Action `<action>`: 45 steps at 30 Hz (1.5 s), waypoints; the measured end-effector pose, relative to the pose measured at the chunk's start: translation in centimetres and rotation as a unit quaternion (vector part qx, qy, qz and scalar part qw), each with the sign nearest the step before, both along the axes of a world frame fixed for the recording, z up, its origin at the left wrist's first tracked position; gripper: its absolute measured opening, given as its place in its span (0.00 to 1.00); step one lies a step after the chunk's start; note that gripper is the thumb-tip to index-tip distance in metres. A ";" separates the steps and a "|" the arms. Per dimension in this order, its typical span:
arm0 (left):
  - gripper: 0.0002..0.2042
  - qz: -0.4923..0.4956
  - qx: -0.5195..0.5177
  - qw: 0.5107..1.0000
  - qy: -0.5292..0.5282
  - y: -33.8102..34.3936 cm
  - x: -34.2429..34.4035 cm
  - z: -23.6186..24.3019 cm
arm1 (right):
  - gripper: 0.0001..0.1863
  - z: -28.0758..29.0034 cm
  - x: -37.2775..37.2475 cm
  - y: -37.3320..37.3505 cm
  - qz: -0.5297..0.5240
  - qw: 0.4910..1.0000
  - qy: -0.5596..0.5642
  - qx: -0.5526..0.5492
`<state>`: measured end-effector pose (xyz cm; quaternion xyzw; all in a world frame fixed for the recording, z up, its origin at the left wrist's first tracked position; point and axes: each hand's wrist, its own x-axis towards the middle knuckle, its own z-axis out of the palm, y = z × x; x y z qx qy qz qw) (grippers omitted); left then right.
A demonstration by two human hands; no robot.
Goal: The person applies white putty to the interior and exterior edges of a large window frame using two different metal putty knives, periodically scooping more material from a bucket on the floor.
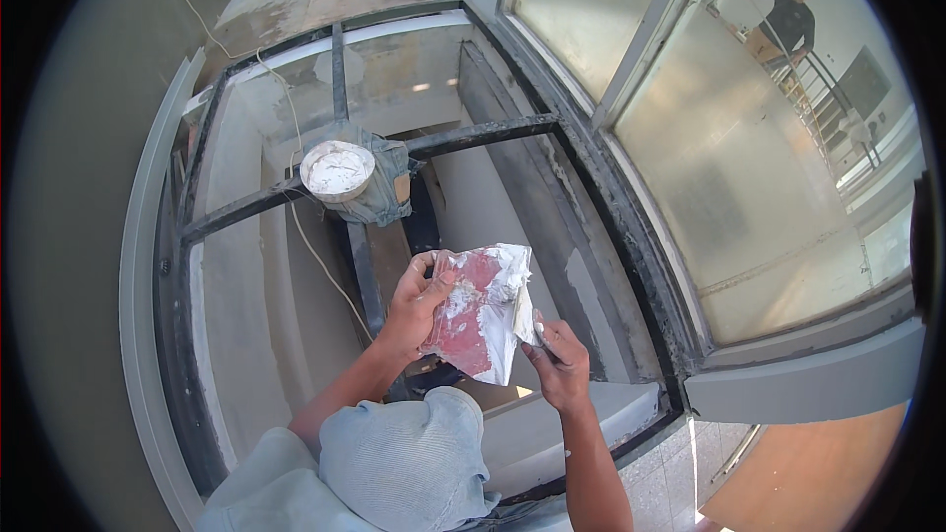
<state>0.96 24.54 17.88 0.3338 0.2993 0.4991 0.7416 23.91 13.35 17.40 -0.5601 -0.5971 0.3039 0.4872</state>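
My left hand (420,300) grips a flat red board (458,330) by its left side, thumb on the face. White paste is smeared over much of it, thickest toward the right edge. Closed around a putty knife (523,320) is my right hand (560,360); the knife's white-coated blade lies against the board's right edge, and its handle is mostly hidden. Farther off, a round tub of white paste (337,169) rests on folded faded denim cloth (384,192), which lies over the crossing of dark metal bars.
A dark metal frame (483,132) spans an opening below my hands. A thin pale cable (313,251) crosses it on the left. Glass panels (729,187) stand at right, with a person (790,20) beyond them. Light blue fabric (404,458) fills the lower middle.
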 end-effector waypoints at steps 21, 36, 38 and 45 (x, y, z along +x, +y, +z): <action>0.17 0.002 0.012 1.000 0.003 1.1 -0.9 -0.6 | 0.15 -1.1 3.6 -6.0 -0.093 0.931 0.320 -0.151; 0.16 -0.128 -0.042 0.990 0.036 -4.3 1.2 -7.8 | 0.20 -7.1 2.2 -5.9 0.168 0.827 0.458 -0.279; 0.16 -0.122 -0.046 0.990 0.052 -4.7 1.2 -8.6 | 0.20 -7.7 2.9 -6.4 0.161 0.837 0.437 -0.287; 0.16 -0.151 -0.078 0.983 0.066 -4.9 1.3 -9.6 | 0.18 -8.8 6.0 -5.8 0.198 0.852 0.367 -0.317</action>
